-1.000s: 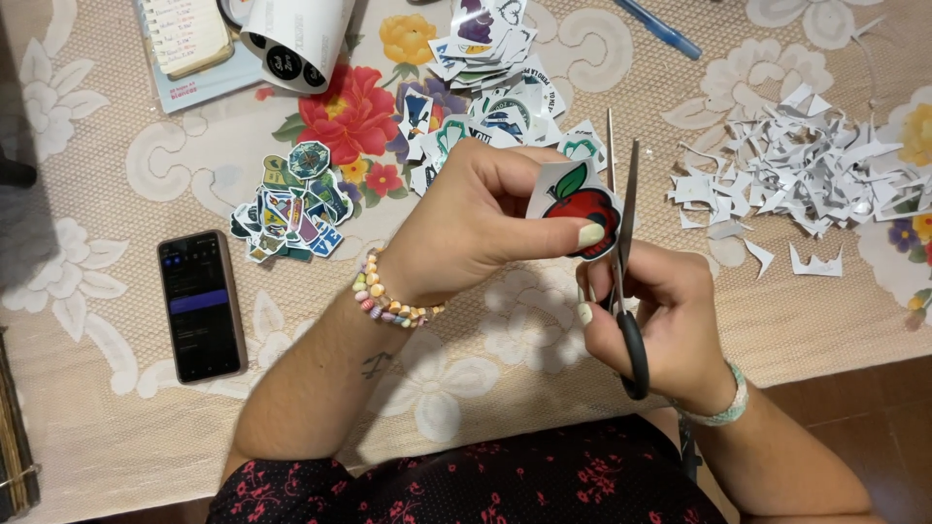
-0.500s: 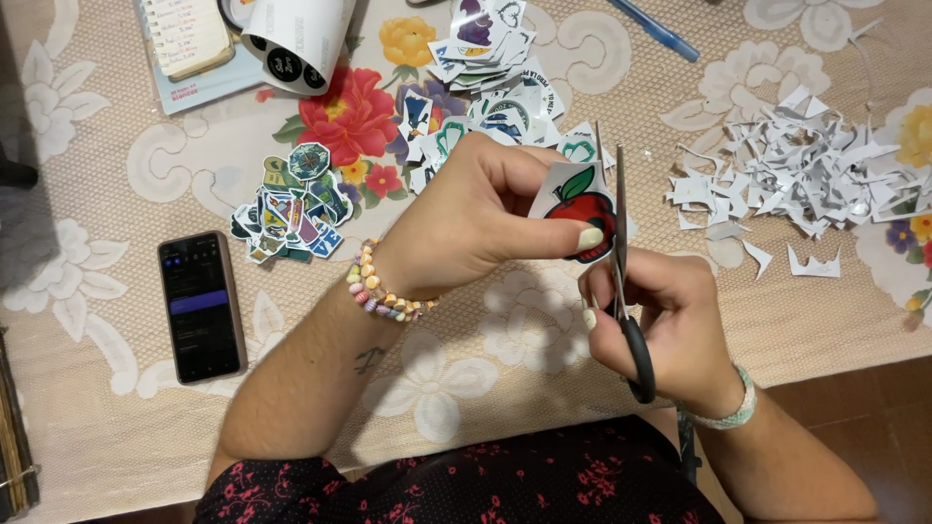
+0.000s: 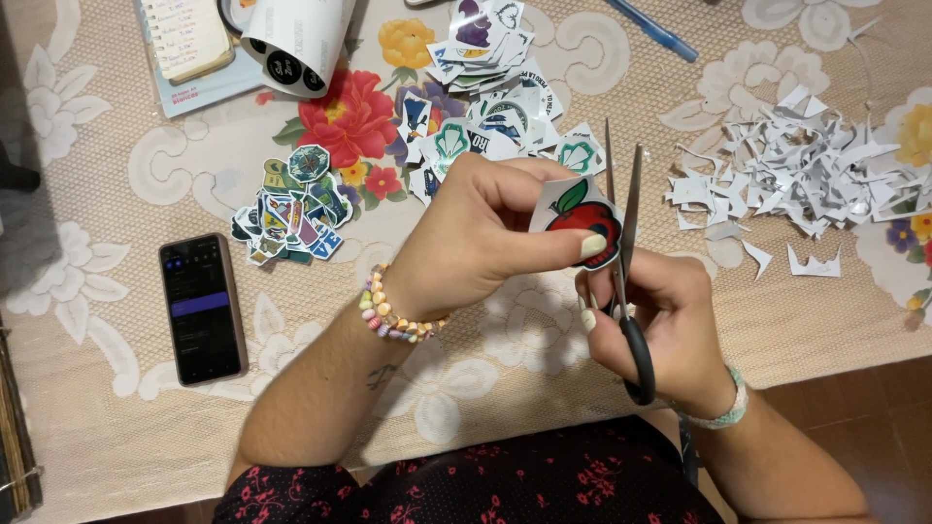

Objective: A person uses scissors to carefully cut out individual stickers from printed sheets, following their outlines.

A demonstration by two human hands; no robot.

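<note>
Across the floral lace tablecloth [image 3: 116,291] lie paper scraps [image 3: 806,175].

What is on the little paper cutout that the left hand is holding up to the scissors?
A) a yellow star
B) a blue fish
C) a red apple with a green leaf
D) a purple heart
C: the cutout pinched in the left hand shows a red apple with a green leaf, beside the scissors in the right hand.

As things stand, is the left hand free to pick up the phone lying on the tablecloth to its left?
Probably not right away. The left hand is pinching the apple sticker while the right hand works the scissors on it. The path to the phone looks unobstructed, but the sticker would have to go first.
</note>
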